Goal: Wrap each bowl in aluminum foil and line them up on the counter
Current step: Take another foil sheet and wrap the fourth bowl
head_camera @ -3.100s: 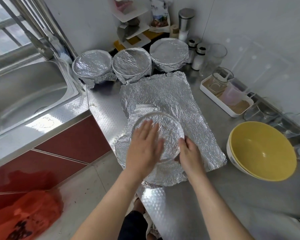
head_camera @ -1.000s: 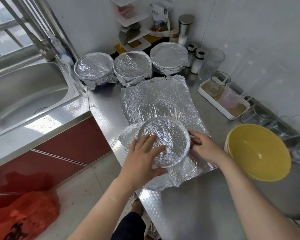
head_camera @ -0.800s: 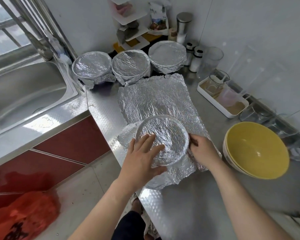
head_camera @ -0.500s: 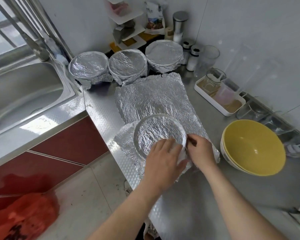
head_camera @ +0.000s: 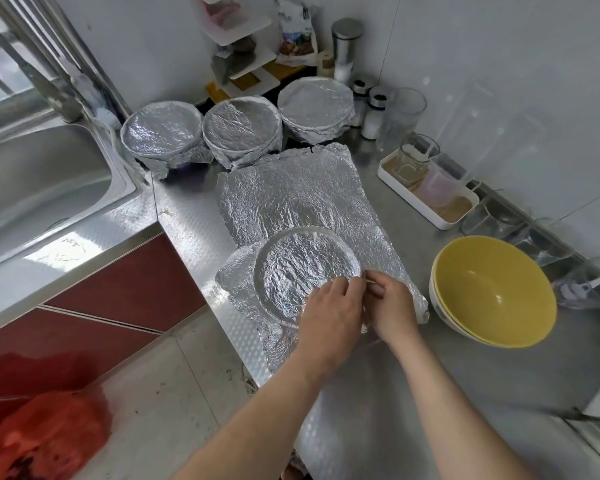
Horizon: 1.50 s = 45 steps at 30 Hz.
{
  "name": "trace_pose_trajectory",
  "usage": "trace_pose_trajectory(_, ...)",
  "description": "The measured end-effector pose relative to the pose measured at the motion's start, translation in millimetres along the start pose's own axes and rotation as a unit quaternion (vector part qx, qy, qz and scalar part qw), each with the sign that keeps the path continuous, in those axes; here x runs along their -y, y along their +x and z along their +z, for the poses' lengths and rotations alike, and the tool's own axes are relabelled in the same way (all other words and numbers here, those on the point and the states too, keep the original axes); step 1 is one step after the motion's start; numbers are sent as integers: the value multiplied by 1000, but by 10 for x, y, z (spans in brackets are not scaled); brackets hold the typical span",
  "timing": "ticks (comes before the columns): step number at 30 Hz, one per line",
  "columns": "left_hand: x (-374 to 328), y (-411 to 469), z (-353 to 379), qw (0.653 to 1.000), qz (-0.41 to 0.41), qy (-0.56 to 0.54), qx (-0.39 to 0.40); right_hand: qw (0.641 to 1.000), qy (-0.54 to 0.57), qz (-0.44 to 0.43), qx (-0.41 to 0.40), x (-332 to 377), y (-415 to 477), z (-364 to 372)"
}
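Near the front edge of the steel worktop (head_camera: 378, 393) stands the bowl being wrapped (head_camera: 302, 268), its mouth covered by a crinkled foil cover (head_camera: 243, 275) that spreads out flat to the left and towards the edge. Both hands meet at the bowl's near-right rim. The left hand (head_camera: 331, 318) lies over the rim with its fingers curled down onto the foil cover, and the right hand (head_camera: 392, 306), just beside it, pinches a fold of the same foil between thumb and fingertips (the two sets of fingertips nearly touch).

Behind the bowl, and running under its right side, lies a loose foil sheet (head_camera: 291, 188), flat on the worktop. At the back three wrapped bowls stand side by side in a row: the left one (head_camera: 161, 133) beside the sink (head_camera: 42, 181), the middle one (head_camera: 241, 128) touching it, and the right one (head_camera: 316, 103) by the shakers. To the right of the hands sit stacked yellow bowls (head_camera: 492, 289), unwrapped, near a white tray (head_camera: 426, 202) holding glasses. A red bag (head_camera: 39, 434) lies on the floor.
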<state>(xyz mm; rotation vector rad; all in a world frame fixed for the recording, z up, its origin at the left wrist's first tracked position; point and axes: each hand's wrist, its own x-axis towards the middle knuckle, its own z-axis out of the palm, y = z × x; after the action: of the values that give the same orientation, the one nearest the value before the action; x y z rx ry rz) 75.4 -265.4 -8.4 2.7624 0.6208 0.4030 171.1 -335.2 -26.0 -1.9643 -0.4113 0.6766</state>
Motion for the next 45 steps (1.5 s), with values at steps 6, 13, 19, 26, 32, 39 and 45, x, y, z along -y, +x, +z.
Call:
trace_pose_trajectory(6, -4, 64, -36, 996, -25, -59, 65, 964, 244, 97, 34, 133, -155, 47)
trace_pose_trajectory(13, 109, 141, -229, 991, 4, -130, 35, 953, 268, 124, -64, 167, -285, 278)
trace_pose_trajectory(19, 756, 314, -534, 983, -124, -124, -58, 974, 203, 80, -53, 310, -203, 212)
trace_pose_trajectory(26, 1001, 319, -419, 982, -154, -110, -19, 999, 19, 45, -20, 360, -170, 366)
trace_pose_trajectory(32, 965, 264, -316, 970, -183, -141, -70, 981, 138, 94, -102, 383, -204, 582)
trace_pose_trajectory(39, 972, 250, -281, 969, -189, -136, -76, 966, 198, 116, -116, 439, -225, 643)
trace_pose_trajectory(45, 941, 230, -303, 964, -214, -141, -66, 964, 205, 109, -127, 479, -96, 490)
